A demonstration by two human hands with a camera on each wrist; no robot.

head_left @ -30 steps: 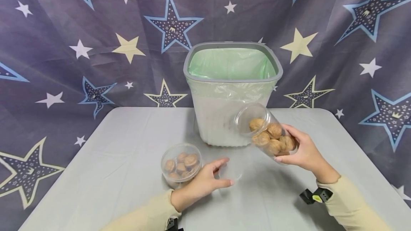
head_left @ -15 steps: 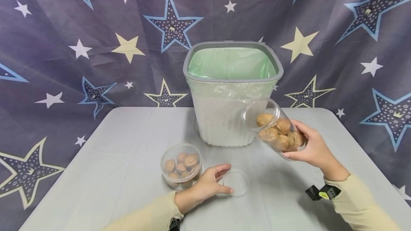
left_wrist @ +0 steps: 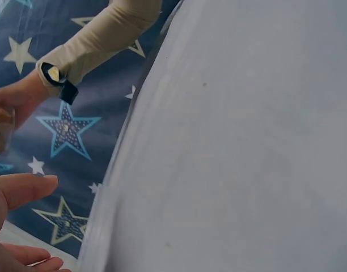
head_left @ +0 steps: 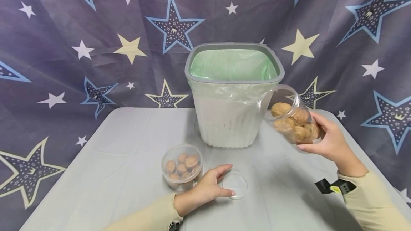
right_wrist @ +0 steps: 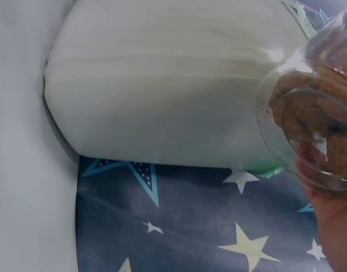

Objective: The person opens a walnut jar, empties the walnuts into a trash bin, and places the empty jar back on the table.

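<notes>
My right hand [head_left: 335, 143] grips a clear plastic jar [head_left: 273, 97] near its base, raised above the table. The jar is tilted, its uncovered mouth up and to the left, with several walnuts [head_left: 300, 117] inside. In the right wrist view the jar's base and its walnuts [right_wrist: 309, 113] show at the right edge. My left hand [head_left: 205, 188] rests low over the table, thumb and fingers spread apart; its thumb tip is at a round clear lid [head_left: 240, 184]. In the left wrist view, the left hand's fingers [left_wrist: 26, 190] are extended. Left of that hand stands a second clear container [head_left: 182, 149] with several walnuts.
A white bin [head_left: 228, 117] with a grey rim and a green liner [head_left: 234, 63] stands at the back of the table [head_left: 128, 145]. Behind it hangs a dark curtain [head_left: 102, 24] printed with stars.
My right hand has carried the tilted jar to the right and slightly up, away from the bin's front. The lid now lies flat beside the left hand, which has barely moved.
</notes>
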